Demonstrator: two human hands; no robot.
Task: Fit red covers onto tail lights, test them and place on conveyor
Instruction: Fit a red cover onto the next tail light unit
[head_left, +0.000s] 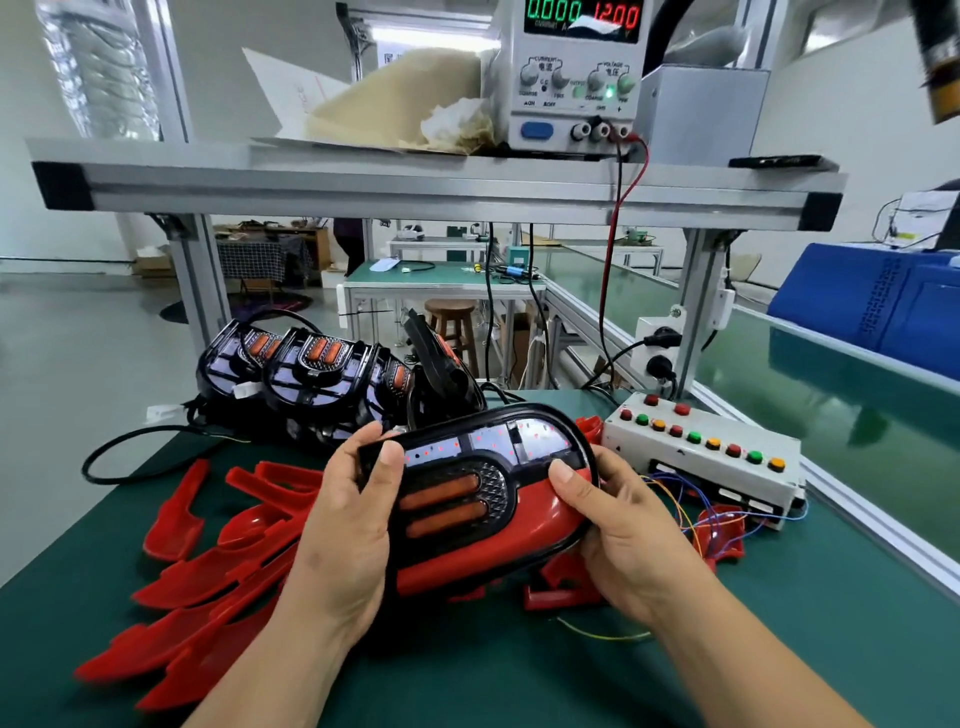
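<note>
I hold a black tail light (467, 467) above the green bench, its face turned up, with two orange bars at its middle. A red cover (524, 530) lies along its lower right side. My left hand (353, 525) grips the light's left end, thumb on its face. My right hand (618, 530) grips the right end, thumb pressing where the cover meets the black rim. Several loose red covers (208, 582) lie on the bench to the left and under my hands. Several bare tail lights (322, 379) are stacked behind.
A white test box (711, 457) with coloured buttons and loose wires sits at right. The green conveyor (831, 395) runs along the right side behind an aluminium rail. A power supply (576, 78) showing 12.00 stands on the shelf above. A black cable (140, 441) loops at left.
</note>
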